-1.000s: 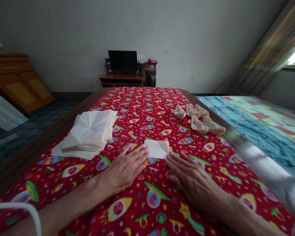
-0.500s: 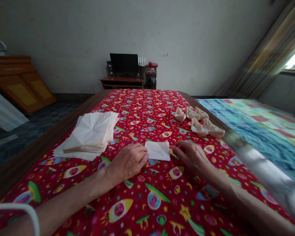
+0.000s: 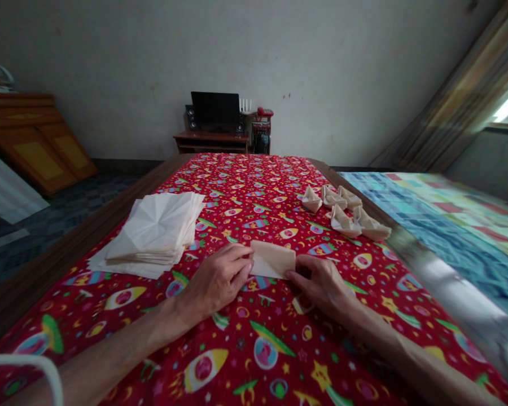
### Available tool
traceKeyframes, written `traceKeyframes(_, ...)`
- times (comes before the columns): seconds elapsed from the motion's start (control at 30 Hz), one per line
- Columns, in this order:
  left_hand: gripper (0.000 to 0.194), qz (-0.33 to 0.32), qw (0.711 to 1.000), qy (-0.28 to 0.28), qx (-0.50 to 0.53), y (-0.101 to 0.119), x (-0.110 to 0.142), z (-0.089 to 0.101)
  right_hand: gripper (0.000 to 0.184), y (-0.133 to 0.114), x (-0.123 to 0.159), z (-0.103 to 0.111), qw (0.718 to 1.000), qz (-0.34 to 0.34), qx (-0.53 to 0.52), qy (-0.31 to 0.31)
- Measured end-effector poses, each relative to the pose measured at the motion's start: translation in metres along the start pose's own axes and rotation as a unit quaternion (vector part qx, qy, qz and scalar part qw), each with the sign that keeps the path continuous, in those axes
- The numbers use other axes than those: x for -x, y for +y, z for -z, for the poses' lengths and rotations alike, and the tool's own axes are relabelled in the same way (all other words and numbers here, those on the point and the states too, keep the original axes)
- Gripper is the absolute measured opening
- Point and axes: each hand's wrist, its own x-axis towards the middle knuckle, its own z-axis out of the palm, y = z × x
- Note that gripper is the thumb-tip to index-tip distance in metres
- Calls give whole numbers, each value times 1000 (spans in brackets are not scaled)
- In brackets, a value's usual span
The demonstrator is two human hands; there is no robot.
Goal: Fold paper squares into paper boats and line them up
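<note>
A small folded sheet of white paper [image 3: 274, 258] lies between my hands on the red patterned tablecloth [image 3: 254, 307]. Its near side looks partly lifted, with a slanting fold across it. My left hand [image 3: 220, 277] grips the left edge between thumb and fingers. At the right edge, my right hand [image 3: 323, 280] pinches the near corner with thumb and curled fingers. Left of my left hand rests a stack of creased white paper sheets [image 3: 158, 223]. Several folded paper boats [image 3: 345, 221] sit beyond my right hand, near the table's right edge.
Dark wooden table edges [image 3: 400, 242] flank the cloth. A bed with a patchwork cover [image 3: 423, 208] stands along the right. A white curved tube [image 3: 46, 363] shows at the lower left. Beyond the table's far end are a monitor [image 3: 215, 108] and a small desk [image 3: 209, 140].
My right hand has moved left onto the paper and closed on its near right corner. The paper has shifted slightly and its near side now looks raised. My left hand stays at the left edge.
</note>
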Motion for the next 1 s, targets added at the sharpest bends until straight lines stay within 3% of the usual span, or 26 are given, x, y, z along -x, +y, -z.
traceKeyframes(0.07, 23, 3, 1000, 22, -2, -1, -1, 4, 17, -1, -3, 4, 999, -4, -15, 48)
traceKeyframes(0.13, 29, 9, 999, 37, -13, -2, -2, 8, 16, -2, -7, 10, 992, 35, 7, 122)
traceKeyframes(0.2, 41, 14, 998, 42, -33, -2, -2, 13, 15, -5, -8, 19, 973, 117, 59, 189)
traceKeyframes(0.3, 59, 8, 997, 56, -61, 0, -2, 18, 12, -12, -5, 28, 934, 233, 151, 225)
traceKeyframes(0.4, 72, -15, 994, 68, -80, 6, 0, 19, 14, -16, 2, 25, 904, 303, 238, 185)
traceKeyframes(0.47, 72, -42, 994, 51, -86, 9, 1, 16, 18, -17, 6, 18, 898, 314, 276, 140)
traceKeyframes(0.63, 34, -78, 994, -47, -65, 14, 5, 2, 23, -15, 8, 5, 907, 312, 282, 33)
traceKeyframes(0.77, 19, -76, 993, -90, -15, 17, 8, -4, 23, -7, 8, 4, 929, 304, 209, -16)
traceKeyframes(1.0, 18, -27, 997, -66, 24, 17, 11, -7, 21, 15, 13, 7, 974, 223, 28, -32)
